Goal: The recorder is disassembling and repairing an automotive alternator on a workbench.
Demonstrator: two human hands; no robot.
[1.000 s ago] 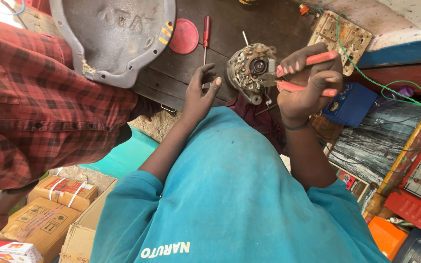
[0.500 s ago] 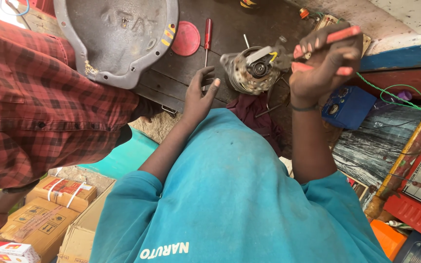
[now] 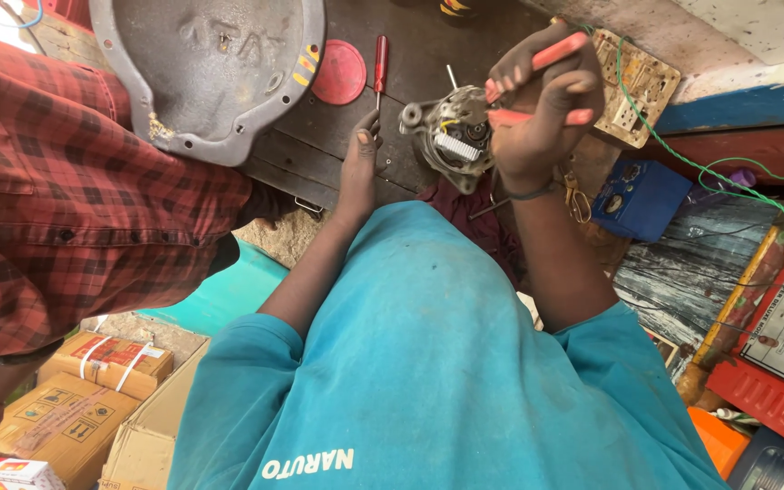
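Hands at a dark wooden bench (image 3: 428,36): the right hand (image 3: 537,109) is closed around red-handled pliers (image 3: 537,59), working at a small motor part (image 3: 451,136) resting on the bench just beside it. The left hand (image 3: 360,163) lies flat, fingers loose, touching a red screwdriver (image 3: 379,68). Nearby sit a grey metal cover (image 3: 210,73) and red disc (image 3: 339,73). Likely risk: the unsteadied part could twist under the pliers.

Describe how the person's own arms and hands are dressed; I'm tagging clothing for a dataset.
Both arms are bare from above the elbow down, coming out of the short sleeves of a teal T-shirt with white lettering near its lower edge. The left hand wears no glove or ring that shows. The right hand is ungloved too, with a thin dark band around its wrist.
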